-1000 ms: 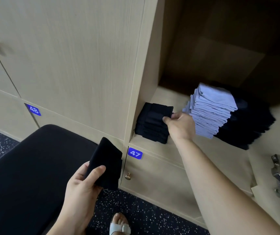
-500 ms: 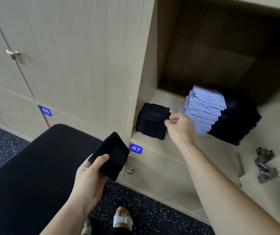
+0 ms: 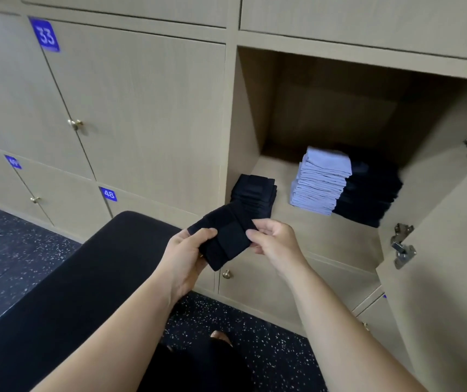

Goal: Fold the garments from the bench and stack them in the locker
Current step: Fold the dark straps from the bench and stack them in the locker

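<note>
Head view, nearest first: two bare forearms reach forward over a black padded worktop [image 3: 71,278] on the left and a dark speckled floor [image 3: 255,338]. Toes of one foot [image 3: 221,335] show on the floor.

The left grip [image 3: 187,256] holds a folded dark garment [image 3: 222,240], thumb on top and fingers underneath. The right grip [image 3: 274,244] pinches the garment's right edge between thumb and curled fingers. The garment is in the air just in front of the open locker [image 3: 306,236], past the end of the worktop and not yet on any stack.

Behind the hands a small brass knob [image 3: 226,274] sits on the door below. On the locker's shelf, a low stack of dark folded pieces [image 3: 255,193] stands at the front left corner. Further in, a taller pale blue stack [image 3: 322,182] stands apart from it, with a dark stack [image 3: 371,196] touching its right side. The locker door [image 3: 438,292] hangs open on the right, with metal hinges [image 3: 402,246] on it.

Closed doors to the left carry blue plates, 48 [image 3: 108,194] and, higher up, 33 [image 3: 45,35].
</note>
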Demonstrator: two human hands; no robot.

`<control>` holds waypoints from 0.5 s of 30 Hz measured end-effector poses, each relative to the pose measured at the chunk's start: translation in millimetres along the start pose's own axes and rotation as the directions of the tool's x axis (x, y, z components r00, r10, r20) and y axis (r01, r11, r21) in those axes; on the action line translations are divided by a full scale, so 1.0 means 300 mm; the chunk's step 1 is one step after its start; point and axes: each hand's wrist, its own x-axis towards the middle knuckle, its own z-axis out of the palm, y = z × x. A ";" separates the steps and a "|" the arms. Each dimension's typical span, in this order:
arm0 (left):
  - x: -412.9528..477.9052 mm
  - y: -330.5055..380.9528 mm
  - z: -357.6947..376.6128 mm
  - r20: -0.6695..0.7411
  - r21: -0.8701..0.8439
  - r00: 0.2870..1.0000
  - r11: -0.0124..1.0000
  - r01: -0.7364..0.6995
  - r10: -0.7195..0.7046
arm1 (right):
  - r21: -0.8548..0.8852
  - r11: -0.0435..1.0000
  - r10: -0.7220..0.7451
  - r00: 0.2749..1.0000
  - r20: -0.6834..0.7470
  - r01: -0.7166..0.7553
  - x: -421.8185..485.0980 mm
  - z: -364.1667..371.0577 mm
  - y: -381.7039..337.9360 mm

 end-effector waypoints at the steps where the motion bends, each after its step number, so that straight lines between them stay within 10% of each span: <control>1: -0.004 0.005 0.002 -0.003 0.063 1.000 0.998 0.002 -0.002 | -0.004 1.000 -0.009 1.000 -0.003 0.009 -0.007 -0.010 -0.017; 9: 0.000 0.064 0.067 0.141 0.455 0.986 0.879 -0.141 0.085 | -0.124 0.992 -0.027 1.000 0.015 0.028 -0.011 -0.078 -0.104; 15: 0.034 0.026 0.132 -0.046 0.152 0.993 0.983 -0.099 0.107 | 0.131 0.988 0.087 0.996 -0.003 -0.086 -0.040 -0.098 -0.049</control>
